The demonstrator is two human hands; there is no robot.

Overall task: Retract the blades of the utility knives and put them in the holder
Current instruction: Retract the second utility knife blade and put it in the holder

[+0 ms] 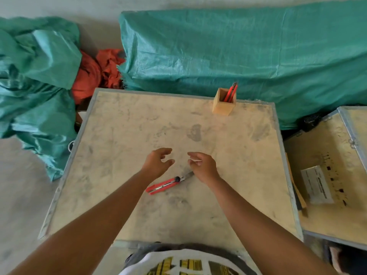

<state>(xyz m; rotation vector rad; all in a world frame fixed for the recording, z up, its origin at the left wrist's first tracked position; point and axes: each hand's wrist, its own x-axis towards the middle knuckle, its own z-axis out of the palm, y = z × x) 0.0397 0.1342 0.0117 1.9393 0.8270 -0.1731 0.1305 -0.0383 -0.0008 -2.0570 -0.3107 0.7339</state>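
A red utility knife (163,185) lies on the dusty wooden table (123,135), its blade out and pointing up-right, partly under my right hand. My left hand (157,163) hovers just above and left of the knife, fingers apart, holding nothing. My right hand (203,167) hovers over the blade end, fingers loosely curled and empty. A square wooden holder (223,107) stands near the table's far edge, right of centre. Two red knives (231,92) stick up out of it.
Green tarpaulin (238,46) covers bulky shapes behind the table and at the left. Orange cloth (99,72) lies between them. An open wooden crate (327,175) with a paper label sits close to the table's right edge.
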